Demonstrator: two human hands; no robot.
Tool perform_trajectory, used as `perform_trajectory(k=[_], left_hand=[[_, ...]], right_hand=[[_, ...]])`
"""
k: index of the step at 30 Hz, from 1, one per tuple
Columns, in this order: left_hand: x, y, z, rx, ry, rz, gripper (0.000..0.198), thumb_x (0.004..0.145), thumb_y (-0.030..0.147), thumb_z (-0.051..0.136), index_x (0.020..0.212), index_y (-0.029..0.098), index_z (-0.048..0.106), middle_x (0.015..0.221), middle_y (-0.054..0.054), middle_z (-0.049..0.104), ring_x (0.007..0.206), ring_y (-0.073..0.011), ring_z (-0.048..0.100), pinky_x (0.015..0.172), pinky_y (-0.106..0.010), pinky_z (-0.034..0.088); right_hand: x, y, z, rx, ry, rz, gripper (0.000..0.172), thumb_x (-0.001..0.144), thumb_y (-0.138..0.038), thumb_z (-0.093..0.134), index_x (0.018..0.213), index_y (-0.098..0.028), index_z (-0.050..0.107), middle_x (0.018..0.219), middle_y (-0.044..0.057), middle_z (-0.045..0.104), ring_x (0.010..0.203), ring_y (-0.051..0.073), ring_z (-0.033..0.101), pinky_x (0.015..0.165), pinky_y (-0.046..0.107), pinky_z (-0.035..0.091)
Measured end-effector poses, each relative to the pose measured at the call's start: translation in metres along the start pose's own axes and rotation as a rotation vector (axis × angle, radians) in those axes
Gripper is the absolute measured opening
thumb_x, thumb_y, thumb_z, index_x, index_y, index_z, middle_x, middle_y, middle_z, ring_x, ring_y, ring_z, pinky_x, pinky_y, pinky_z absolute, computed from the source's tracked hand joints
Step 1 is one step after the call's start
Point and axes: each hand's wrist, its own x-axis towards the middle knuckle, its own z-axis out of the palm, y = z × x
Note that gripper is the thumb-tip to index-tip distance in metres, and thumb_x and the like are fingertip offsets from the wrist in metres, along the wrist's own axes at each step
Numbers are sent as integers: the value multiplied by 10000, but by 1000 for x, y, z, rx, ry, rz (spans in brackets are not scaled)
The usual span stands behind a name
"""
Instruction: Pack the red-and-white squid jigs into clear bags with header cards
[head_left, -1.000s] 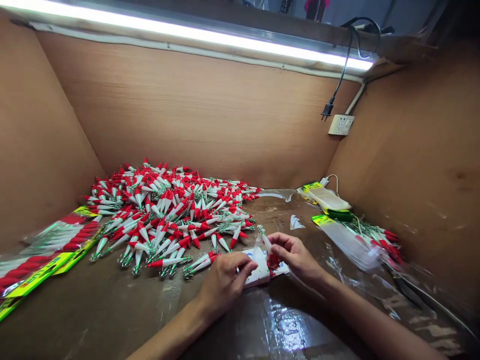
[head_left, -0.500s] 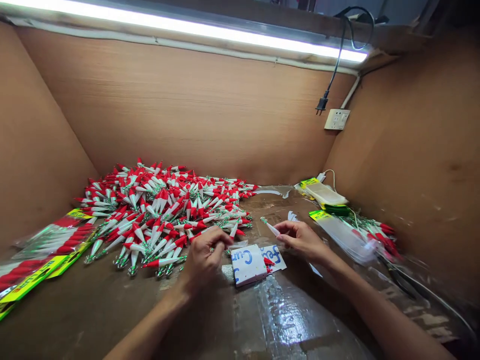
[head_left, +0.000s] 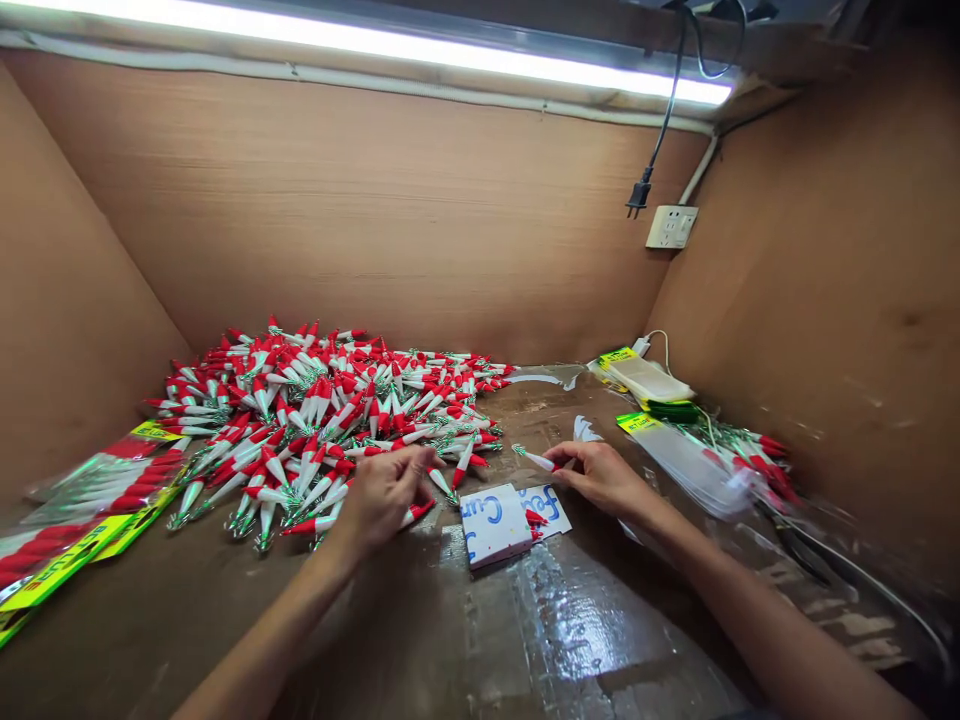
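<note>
My right hand (head_left: 604,480) pinches a red-and-white squid jig (head_left: 534,459) by its red end, the green hooks pointing left. Just below it lies a folded white card (head_left: 495,522) with blue lettering, and red jig tips (head_left: 535,522) stick out at its right side. My left hand (head_left: 382,500) is closed, its fingers curled at the front right edge of a big heap of squid jigs (head_left: 322,410). Whatever those fingers hold, if anything, is hidden. One loose jig (head_left: 442,484) lies between the left hand and the card.
Bagged jigs (head_left: 97,510) with yellow-green headers lie at the left. On the right are stacked clear bags (head_left: 679,465), more jigs (head_left: 757,465), pliers (head_left: 799,555) and a white cable. A black plug (head_left: 638,195) hangs near a wall socket (head_left: 671,227).
My left hand has moved left, away from the card and towards the heap. My right hand keeps the jig, which now sits slightly lower and closer to the card.
</note>
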Motion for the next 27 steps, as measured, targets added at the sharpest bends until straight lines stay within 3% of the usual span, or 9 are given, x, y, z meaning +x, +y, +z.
perform_trajectory(k=[3, 6, 10, 14, 18, 22, 27], left_hand=[[-14, -1, 34, 382, -165, 247, 411, 871, 566, 643, 1138, 263, 713, 1103, -71, 734, 1007, -291, 658, 898, -409, 507], [-29, -4, 55, 591, -246, 350, 764, 724, 573, 787, 1390, 288, 542, 1317, -91, 619, 1161, -345, 559, 1004, -501, 448], [-33, -10, 64, 641, -267, 320, 789, 761, 458, 787, 1451, 281, 447, 1309, -96, 594, 1165, -328, 544, 1005, -494, 451], [-29, -12, 64, 583, -283, 352, 846, 739, 412, 817, 1468, 289, 406, 1347, -87, 579, 1189, -324, 528, 1038, -499, 430], [-27, -12, 62, 508, -295, 374, 848, 743, 383, 821, 1475, 290, 404, 1344, -96, 583, 1164, -320, 539, 1021, -502, 445], [-25, -14, 56, 503, -345, 381, 753, 764, 408, 817, 1434, 337, 479, 1376, -82, 557, 1203, -316, 521, 1026, -497, 450], [-22, -14, 51, 553, -411, 404, 721, 734, 456, 843, 1387, 389, 544, 1396, -59, 539, 1218, -313, 510, 1037, -495, 449]], right_hand=[[-2, 3, -7, -98, -53, 13, 238, 858, -248, 616, 1041, -249, 768, 962, 20, 773, 839, 190, 674, 746, 265, 450], [-5, 7, -15, -173, -128, 9, 223, 855, -230, 621, 1010, -262, 778, 924, 15, 774, 824, 187, 677, 730, 253, 444], [-9, 6, -16, -258, -211, -39, 212, 848, -237, 659, 1011, -297, 780, 918, 6, 779, 833, 192, 688, 720, 249, 431], [-10, -5, 6, -328, -164, -142, 179, 895, -304, 659, 1033, -301, 774, 944, 28, 774, 907, 213, 676, 768, 267, 427], [-7, -11, 26, -237, -138, -261, 190, 961, -309, 603, 1027, -243, 768, 936, 48, 735, 871, 180, 660, 783, 244, 432], [-7, -6, 23, -208, -184, -313, 190, 966, -321, 612, 1056, -250, 764, 907, 28, 671, 799, 147, 637, 711, 217, 417], [-9, -6, 15, -372, -162, -308, 229, 1006, -299, 534, 1017, -234, 753, 903, 44, 648, 823, 164, 608, 703, 244, 394]])
